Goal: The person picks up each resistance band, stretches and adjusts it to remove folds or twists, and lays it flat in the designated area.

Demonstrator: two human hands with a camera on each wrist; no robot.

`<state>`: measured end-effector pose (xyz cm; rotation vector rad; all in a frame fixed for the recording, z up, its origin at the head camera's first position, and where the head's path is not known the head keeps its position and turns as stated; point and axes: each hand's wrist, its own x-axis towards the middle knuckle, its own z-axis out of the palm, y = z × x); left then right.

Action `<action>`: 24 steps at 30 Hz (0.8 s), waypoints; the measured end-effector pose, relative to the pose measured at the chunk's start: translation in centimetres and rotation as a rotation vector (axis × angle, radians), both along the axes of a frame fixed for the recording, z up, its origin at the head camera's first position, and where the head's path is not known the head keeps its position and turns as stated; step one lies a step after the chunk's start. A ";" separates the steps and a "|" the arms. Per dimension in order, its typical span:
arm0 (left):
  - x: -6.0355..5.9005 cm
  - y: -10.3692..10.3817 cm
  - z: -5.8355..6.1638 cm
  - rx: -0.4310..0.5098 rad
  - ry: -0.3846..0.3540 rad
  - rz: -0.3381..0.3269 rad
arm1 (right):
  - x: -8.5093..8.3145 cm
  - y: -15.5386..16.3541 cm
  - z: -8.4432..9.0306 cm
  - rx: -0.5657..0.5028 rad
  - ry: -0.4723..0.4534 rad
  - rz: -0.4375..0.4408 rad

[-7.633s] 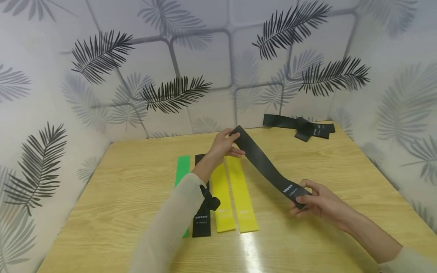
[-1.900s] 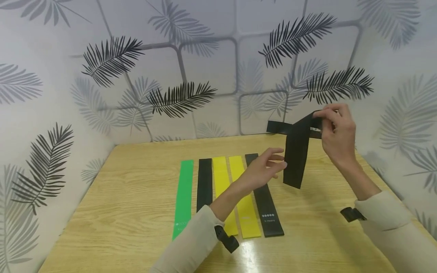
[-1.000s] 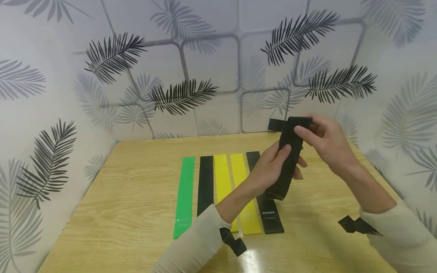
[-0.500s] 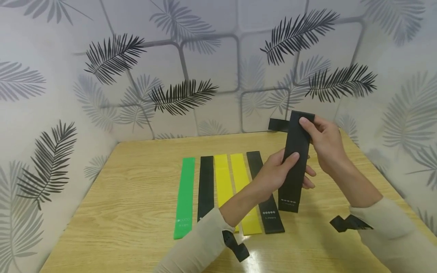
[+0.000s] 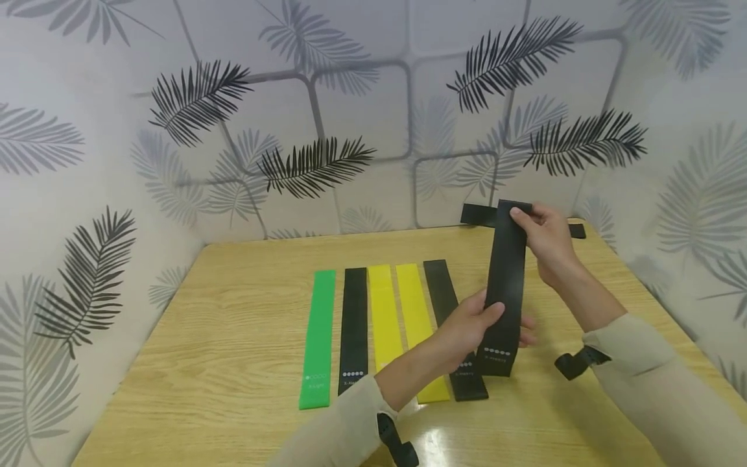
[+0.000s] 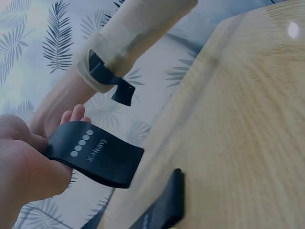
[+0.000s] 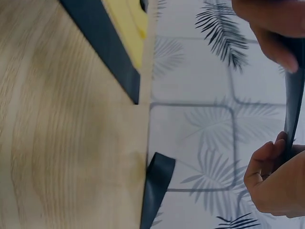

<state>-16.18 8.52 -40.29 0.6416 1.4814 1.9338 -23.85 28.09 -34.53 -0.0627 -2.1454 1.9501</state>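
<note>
My right hand point(image 5: 545, 237) pinched the top end of the black band point(image 5: 505, 292), my left hand point(image 5: 474, 322) pinched its printed lower end, band upright above the table point(image 5: 233, 337) at 3 o'clock of the laid row point(image 5: 385, 324). It looked light, floppy, stretchy, so best held by the ends. Glossy wood table, leaf-print walls point(image 5: 175, 130).

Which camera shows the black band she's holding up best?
The head view: the whole black band shows, right hand pinching its top, left hand gripping its bottom. The left wrist view shows only the printed lower end; the right wrist view, a thin edge.
</note>
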 end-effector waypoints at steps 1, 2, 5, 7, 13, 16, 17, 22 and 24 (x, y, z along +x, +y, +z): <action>0.1 0.0 -0.3 -0.003 -0.012 0.004 | -0.4 0.0 -0.2 0.027 -0.019 -0.012; 0.1 -0.1 -0.6 -0.008 -0.024 0.008 | -0.8 0.0 -0.5 0.052 -0.038 -0.022; 0.4 -0.2 -1.4 -0.024 -0.079 0.010 | -1.9 -0.1 -1.2 0.120 -0.105 -0.060; 0.7 -0.2 -2.0 -0.039 -0.101 0.001 | -2.7 -0.1 -1.8 0.145 -0.148 -0.079; 1.4 -0.3 -3.4 -0.120 -0.082 0.025 | -5.1 -0.1 -3.3 0.202 -0.194 -0.054; 1.6 -0.4 -4.0 -0.125 -0.096 0.001 | -6.0 0.0 -3.7 0.210 -0.212 -0.030; 1.7 -0.4 -4.1 -0.124 -0.101 -0.004 | -6.2 0.0 -3.8 0.221 -0.221 -0.022; 2.0 -0.8 -4.6 -0.124 -0.145 -0.066 | -7.1 -0.3 -4.4 0.279 -0.238 0.038; 2.1 -1.0 -4.6 -0.160 -0.140 -0.089 | -7.4 -0.5 -4.8 0.301 -0.245 0.061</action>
